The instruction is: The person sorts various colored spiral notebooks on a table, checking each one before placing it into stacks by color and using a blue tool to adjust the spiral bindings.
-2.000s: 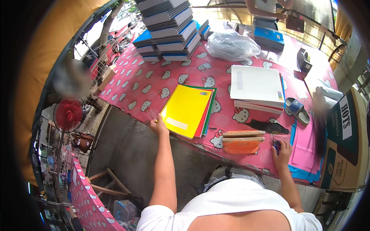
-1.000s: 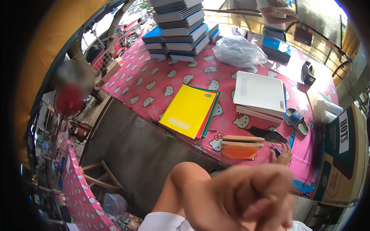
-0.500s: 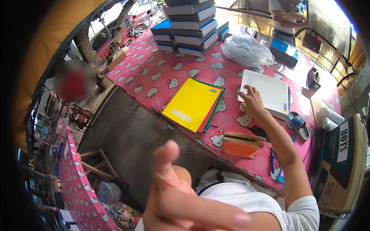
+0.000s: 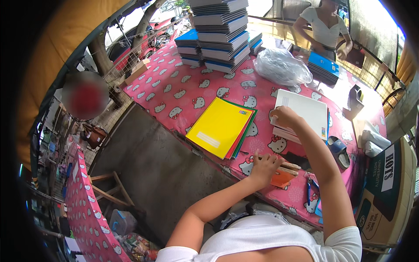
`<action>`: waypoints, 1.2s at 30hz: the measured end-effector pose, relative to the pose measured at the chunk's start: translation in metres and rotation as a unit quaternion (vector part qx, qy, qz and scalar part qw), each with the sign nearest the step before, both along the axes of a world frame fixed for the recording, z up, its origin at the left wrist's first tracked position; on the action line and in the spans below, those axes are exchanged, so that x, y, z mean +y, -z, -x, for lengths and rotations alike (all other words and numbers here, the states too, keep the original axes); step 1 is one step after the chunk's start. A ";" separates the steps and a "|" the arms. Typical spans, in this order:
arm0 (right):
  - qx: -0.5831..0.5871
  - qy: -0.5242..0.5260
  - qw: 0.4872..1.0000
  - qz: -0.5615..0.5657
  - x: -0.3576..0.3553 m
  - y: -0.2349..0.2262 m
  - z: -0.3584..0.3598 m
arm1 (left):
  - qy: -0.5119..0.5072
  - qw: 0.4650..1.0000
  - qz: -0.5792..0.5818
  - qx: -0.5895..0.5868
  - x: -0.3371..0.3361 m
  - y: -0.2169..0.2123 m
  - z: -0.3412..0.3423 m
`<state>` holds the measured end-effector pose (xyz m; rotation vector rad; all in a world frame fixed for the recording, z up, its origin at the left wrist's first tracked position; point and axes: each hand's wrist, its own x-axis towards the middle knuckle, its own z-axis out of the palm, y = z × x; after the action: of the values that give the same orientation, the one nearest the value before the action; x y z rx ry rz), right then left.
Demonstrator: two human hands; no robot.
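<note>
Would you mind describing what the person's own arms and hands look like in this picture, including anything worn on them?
Both arms are bare from the shoulder down. The only clothing is a white ribbed top with short cap sleeves ending at the shoulders. The left hand and right hand wear no gloves, and no watch, bracelet or ring can be made out at this size.

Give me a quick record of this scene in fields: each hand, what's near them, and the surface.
left hand: resting on the wooden rulers above an orange pouch
right hand: on the near left corner of the white pad stack
between hands and edge: yellow notebook atop coloured ones
surface: pink cartoon-cat tablecloth
far end: tall notebook stacks, clear bag
</note>
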<state>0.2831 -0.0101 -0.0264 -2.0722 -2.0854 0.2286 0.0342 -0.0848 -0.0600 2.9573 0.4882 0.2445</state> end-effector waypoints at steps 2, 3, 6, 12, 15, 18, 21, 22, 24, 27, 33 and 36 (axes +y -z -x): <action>0.006 -0.002 1.000 0.006 0.000 -0.002 0.001 | 0.043 0.997 0.032 -0.055 0.012 0.004 -0.006; 0.006 -0.001 1.000 0.008 -0.001 -0.003 0.001 | 0.044 0.997 0.034 -0.055 0.013 0.005 -0.006; 0.020 -0.010 1.000 -0.012 -0.003 -0.006 0.002 | 0.048 0.995 0.037 -0.080 0.014 0.004 -0.007; 0.034 -0.002 0.999 0.003 -0.002 -0.005 -0.001 | 0.038 0.994 0.088 -0.045 0.011 -0.010 -0.008; -0.001 -0.019 1.000 -0.004 -0.002 -0.001 0.000 | 0.037 0.996 0.076 -0.009 0.014 -0.021 -0.012; 0.038 0.021 0.997 -0.064 -0.013 -0.009 -0.008 | -0.001 0.983 0.183 -0.017 0.024 -0.040 -0.022; 0.174 0.203 0.933 -0.242 -0.034 -0.045 -0.024 | -0.064 0.744 0.637 -0.190 0.064 -0.035 -0.050; 0.156 0.198 0.918 -0.306 -0.048 -0.069 -0.002 | -0.078 0.691 0.676 -0.243 0.082 -0.026 -0.053; -0.018 0.122 0.955 -0.271 -0.081 -0.062 0.002 | -0.070 0.442 0.873 -0.195 0.097 -0.063 -0.082; 0.012 -0.043 0.987 -0.153 -0.108 -0.067 0.080 | -0.067 0.460 0.835 -0.293 0.139 -0.047 -0.113; 0.101 0.317 0.819 -0.467 -0.193 -0.027 -0.040 | 0.092 0.634 0.701 -0.314 0.128 -0.065 -0.124; 0.542 0.238 0.742 -0.315 -0.202 -0.038 -0.049 | 0.090 0.736 0.587 -0.327 0.127 -0.092 -0.122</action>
<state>0.3317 -0.2121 0.0115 -1.3741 -0.7337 0.4285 0.1566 0.0427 0.0322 1.5019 0.1269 0.6255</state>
